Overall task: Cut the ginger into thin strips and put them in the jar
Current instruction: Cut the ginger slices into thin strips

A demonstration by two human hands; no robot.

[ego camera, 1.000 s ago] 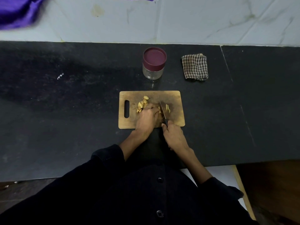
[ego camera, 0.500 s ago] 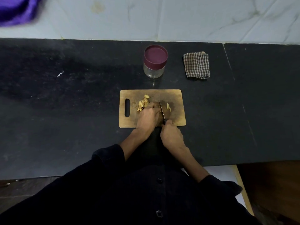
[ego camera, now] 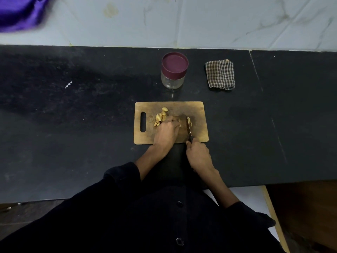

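Head view: the cutting step is in hand. At the centre of the frame the left hand [ego camera: 166, 131] presses down, fingers curled, on a piece of ginger that it mostly hides, while the right hand [ego camera: 198, 155] is closed around the dark handle of a knife [ego camera: 188, 127], whose narrow blade lies just right of the left fingertips. A few pale cut strips [ego camera: 190, 122] lie right of the blade; a heap of yellowish ginger pieces [ego camera: 160, 116] lies left of the hand. All of this is on a worn, rectangular wooden cutting board [ego camera: 197, 110] with a slot handle at its left end.

Above the board, well apart, stands the jar [ego camera: 174, 71]: clear glass, round, with its maroon lid on. So, as I judge it, nothing is in the jar yet. The next move calls for more thin slices close to the fingertips, later opening the lid.

A folded checked cloth [ego camera: 220, 74] lies right of the jar on the dark, speckled stone table [ego camera: 73, 115].
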